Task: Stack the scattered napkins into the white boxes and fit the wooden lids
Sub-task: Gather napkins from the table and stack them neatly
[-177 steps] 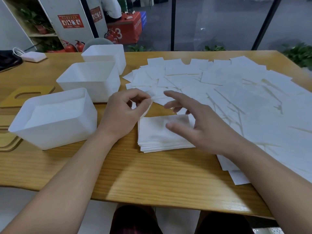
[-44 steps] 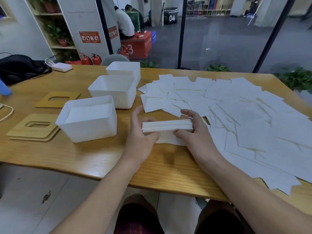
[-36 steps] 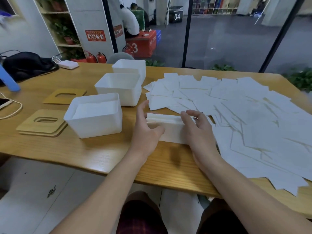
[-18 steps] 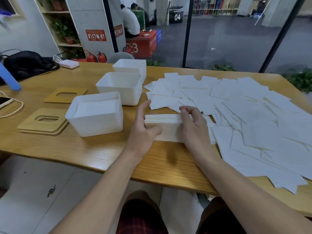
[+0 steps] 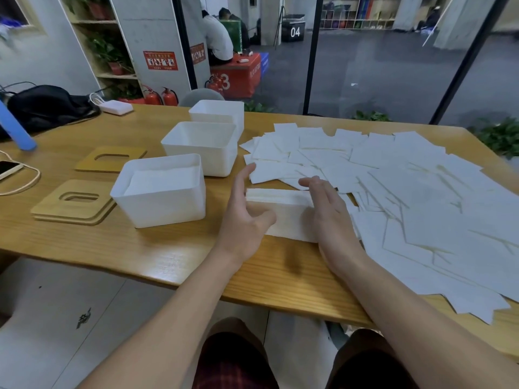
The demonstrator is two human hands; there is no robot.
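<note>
A stack of napkins [image 5: 280, 197] stands on its edge on the wooden table [image 5: 157, 254], over one flat napkin. My left hand [image 5: 243, 214] presses its left end with straight fingers, the thumb lying along the front. My right hand [image 5: 328, 211] presses the right end, fingers straight. Three white boxes sit in a row to the left: the near box [image 5: 168, 210] holds napkins, the middle box [image 5: 200, 153] and far box [image 5: 217, 115] look empty. Wooden lids with slots lie further left, a stack [image 5: 53, 204] and a single one [image 5: 111, 161]. Scattered napkins [image 5: 407, 186] cover the right half.
A phone [image 5: 8, 168] with a cable, a blue object [image 5: 16, 130], a black bag [image 5: 47, 105] and a white charger [image 5: 116, 107] lie at the far left. The table's front edge runs just below my wrists. People sit beyond the glass wall.
The stack lay flat earlier and now stands on edge between my hands. Over the last half second the fingers of both hands have straightened against its ends.
</note>
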